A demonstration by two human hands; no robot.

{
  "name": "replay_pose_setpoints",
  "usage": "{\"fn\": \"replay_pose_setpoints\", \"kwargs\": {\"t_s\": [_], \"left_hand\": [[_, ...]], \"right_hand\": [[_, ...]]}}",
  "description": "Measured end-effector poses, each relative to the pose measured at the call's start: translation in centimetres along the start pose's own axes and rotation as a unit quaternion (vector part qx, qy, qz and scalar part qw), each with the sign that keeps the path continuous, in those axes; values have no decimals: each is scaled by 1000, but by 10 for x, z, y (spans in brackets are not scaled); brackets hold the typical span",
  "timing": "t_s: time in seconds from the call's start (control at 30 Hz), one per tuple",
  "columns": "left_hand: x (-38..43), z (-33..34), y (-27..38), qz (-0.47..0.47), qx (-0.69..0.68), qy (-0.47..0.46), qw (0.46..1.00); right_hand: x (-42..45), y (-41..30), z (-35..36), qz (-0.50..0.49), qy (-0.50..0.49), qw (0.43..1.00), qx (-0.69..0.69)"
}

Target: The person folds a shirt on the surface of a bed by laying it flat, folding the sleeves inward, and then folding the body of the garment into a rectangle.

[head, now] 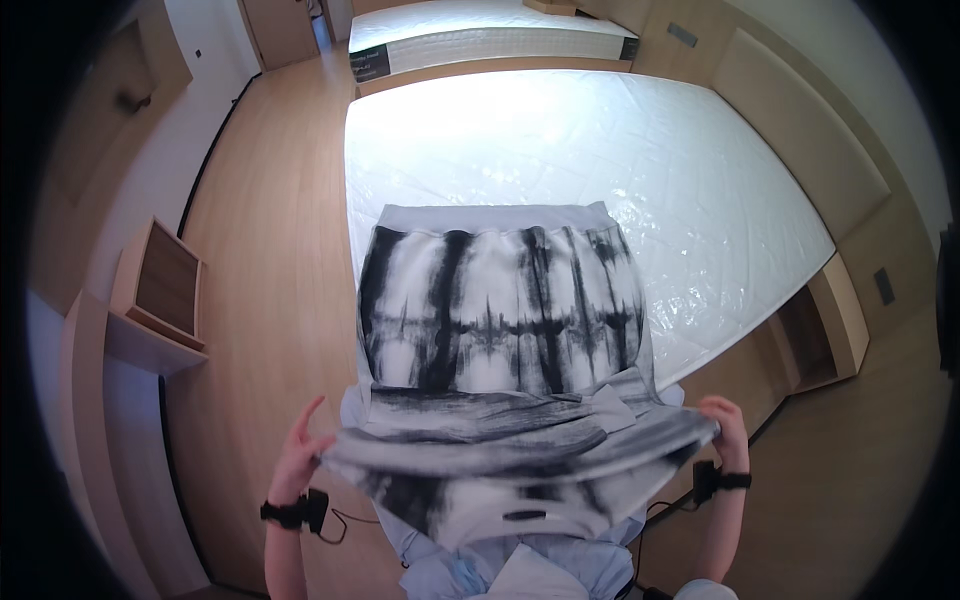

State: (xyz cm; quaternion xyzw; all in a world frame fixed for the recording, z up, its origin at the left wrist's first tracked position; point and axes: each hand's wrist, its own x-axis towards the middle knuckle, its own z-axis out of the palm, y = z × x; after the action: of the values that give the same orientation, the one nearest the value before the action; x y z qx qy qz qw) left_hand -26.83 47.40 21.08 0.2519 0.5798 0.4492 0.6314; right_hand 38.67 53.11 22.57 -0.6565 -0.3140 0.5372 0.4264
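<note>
A black, white and grey patterned sweatshirt (495,315) lies partly on the plastic-wrapped mattress (540,142), its grey ribbed hem pointing away from me. Its sleeves are folded across the body, and one pale cuff shows at the right. The neck end hangs in front of my torso, with a small dark label at the collar. My left hand (304,450) pinches the left shoulder edge between thumb and fingers, the other fingers spread. At the opposite shoulder edge, my right hand (724,427) grips the fabric. Both wrists carry black strapped devices with cables.
Behind the mattress stands a second wrapped mattress (487,49) on a wooden base. A wooden nightstand (825,330) is at the right, by the padded headboard (799,131). Wooden shelving (161,285) juts from the left wall, beside the wood floor (262,187).
</note>
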Motion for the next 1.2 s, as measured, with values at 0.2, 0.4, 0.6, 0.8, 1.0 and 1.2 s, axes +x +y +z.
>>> {"fn": "replay_pose_setpoints", "kwargs": {"t_s": [0.2,0.4,0.6,0.8,1.0,1.2], "left_hand": [[117,14,40,109,-82,75,988],[139,1,-21,68,189,156,967],[153,-3,-48,32,147,76,986],[157,33,-28,127,115,50,984],[177,11,-70,213,235,96,944],[179,4,-72,149,348,182,908]], "right_hand": [[83,-64,66,-12,-35,993,111],[97,-10,50,-1,0,999,-47],[114,31,70,-29,64,992,-105],[145,26,100,-121,11,982,-146],[158,31,94,-227,-26,945,-233],[154,14,94,-180,103,819,-535]]}}
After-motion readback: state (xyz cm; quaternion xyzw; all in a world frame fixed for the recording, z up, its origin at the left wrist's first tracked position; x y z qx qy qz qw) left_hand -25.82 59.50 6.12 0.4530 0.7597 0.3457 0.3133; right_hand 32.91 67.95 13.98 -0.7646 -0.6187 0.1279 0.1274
